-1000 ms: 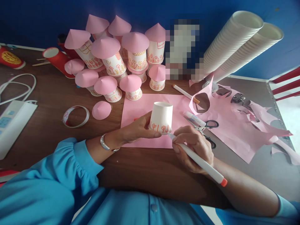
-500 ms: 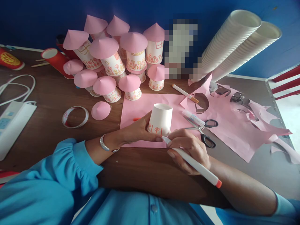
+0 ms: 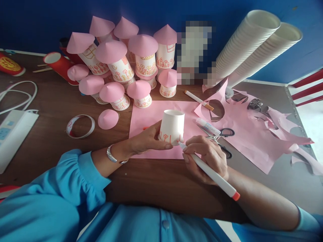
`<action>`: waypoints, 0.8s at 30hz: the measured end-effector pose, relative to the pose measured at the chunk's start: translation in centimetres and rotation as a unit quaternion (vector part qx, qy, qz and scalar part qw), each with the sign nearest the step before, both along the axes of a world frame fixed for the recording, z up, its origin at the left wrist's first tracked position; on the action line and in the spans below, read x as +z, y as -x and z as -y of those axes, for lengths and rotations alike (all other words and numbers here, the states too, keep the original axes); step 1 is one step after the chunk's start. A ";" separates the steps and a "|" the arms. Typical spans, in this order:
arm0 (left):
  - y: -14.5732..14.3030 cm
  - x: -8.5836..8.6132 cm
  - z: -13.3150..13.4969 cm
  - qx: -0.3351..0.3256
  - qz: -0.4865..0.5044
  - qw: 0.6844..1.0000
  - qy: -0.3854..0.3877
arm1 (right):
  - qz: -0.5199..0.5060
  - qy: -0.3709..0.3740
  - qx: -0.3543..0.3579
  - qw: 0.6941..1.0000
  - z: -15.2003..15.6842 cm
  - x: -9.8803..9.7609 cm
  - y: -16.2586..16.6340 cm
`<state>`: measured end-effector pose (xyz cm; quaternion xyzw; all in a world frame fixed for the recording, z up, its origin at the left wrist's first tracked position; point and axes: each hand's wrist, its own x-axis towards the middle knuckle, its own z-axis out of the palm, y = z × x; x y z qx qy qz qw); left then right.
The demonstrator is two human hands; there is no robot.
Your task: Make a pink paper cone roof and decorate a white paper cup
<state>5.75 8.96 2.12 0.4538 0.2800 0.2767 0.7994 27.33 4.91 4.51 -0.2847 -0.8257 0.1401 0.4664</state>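
Observation:
A white paper cup (image 3: 173, 124) with orange-red flower and stem lines near its lower rim is held upright by my left hand (image 3: 151, 137), whose thumb lies along the bottom. My right hand (image 3: 207, 158) is closed around a white marker pen (image 3: 214, 175) with an orange-red end. Its tip touches or nearly touches the cup's lower right edge. Beneath the cup spreads a pink paper sheet (image 3: 141, 149). Scissors with black handles (image 3: 227, 132) and a glue stick (image 3: 208, 126) lie just beyond my right hand, which partly covers the scissors.
Several decorated cups with pink cone roofs (image 3: 143, 47) stand at the back left. A loose pink cone (image 3: 108, 119) and a tape roll (image 3: 80, 126) lie left. Two tall cup stacks (image 3: 248, 43) lean at the back right, above cut pink scraps (image 3: 257, 141). A power strip (image 3: 17, 134) sits far left.
The cup has turned slightly, so its drawn flower sits further left. My right hand and the marker tip have shifted a little right and up. Another short line shows near the rim.

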 end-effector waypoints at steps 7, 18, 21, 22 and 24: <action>0.1 -0.2 0.0 -0.012 0.016 1.000 -0.010 | 0.019 -0.014 -0.015 1.000 0.0 -0.1 0.0; 0.0 -0.5 0.0 -0.010 0.016 1.000 -0.018 | 0.037 -0.017 -0.026 0.999 -0.1 0.2 0.2; 0.1 -0.4 0.0 -0.014 0.016 1.000 -0.015 | 0.046 -0.014 -0.026 0.999 0.0 0.2 0.2; 0.1 -0.3 0.1 -0.015 0.011 1.000 -0.015 | 0.047 -0.011 -0.023 0.999 0.1 0.2 0.2; 0.1 -0.3 0.1 -0.013 -0.002 1.000 -0.016 | 0.044 -0.002 -0.015 0.999 0.2 0.2 0.2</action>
